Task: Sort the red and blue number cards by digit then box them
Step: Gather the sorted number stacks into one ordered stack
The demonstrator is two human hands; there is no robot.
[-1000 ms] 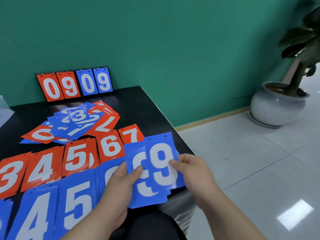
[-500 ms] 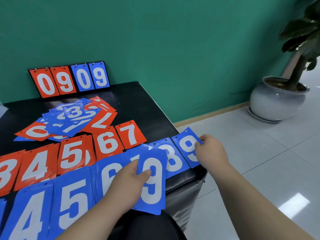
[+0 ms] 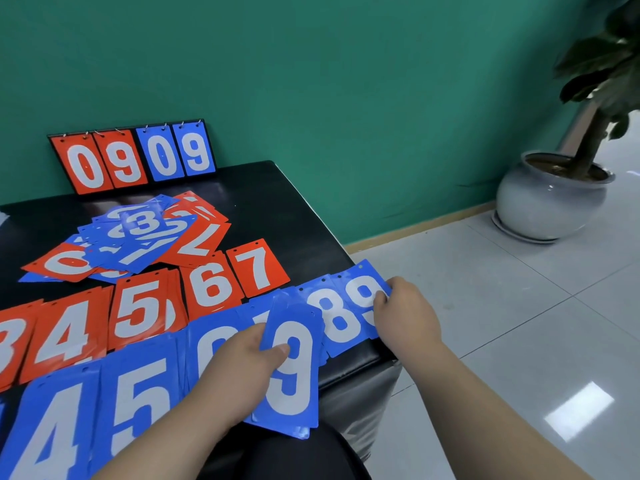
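1. Plainly, the main risk sat just right of the blue 8 card (image 3: pixel 337 317). The corner 9 card (image 3: pixel 363 289) lay at the very edge of the surface (image 3: pixel 294 209), and the right hand (image 3: pixel 407 317) had its grip pinched on the card's outer edge. A careless nudge or release could have tipped it onto the floor (image 3: pixel 485 306).
2. Nearer than the 8 and overlapping its left side, the left hand (image 3: pixel 242 368) had its grip clenched on the held 9 card (image 3: pixel 294 368), thumb on the face. More blue edges showed beneath it, so the thin, glossy cards might have fanned out or slipped free.
3. Set down crooked, that card could have covered the 8 or shoved the blue row to its left out of order.
4. Readable digits: left of the 8, blue 4, 5 and a half-hidden 6. Behind those were red 4, 5, 6 and 7.
5. Farther behind the 8, a blue 3 topped the loose pile (image 3: pixel 138 237) — still unsorted. The scoreboard (image 3: pixel 131 157) at the wall read 09 in red, then 09 in blue. No brand name was visible.
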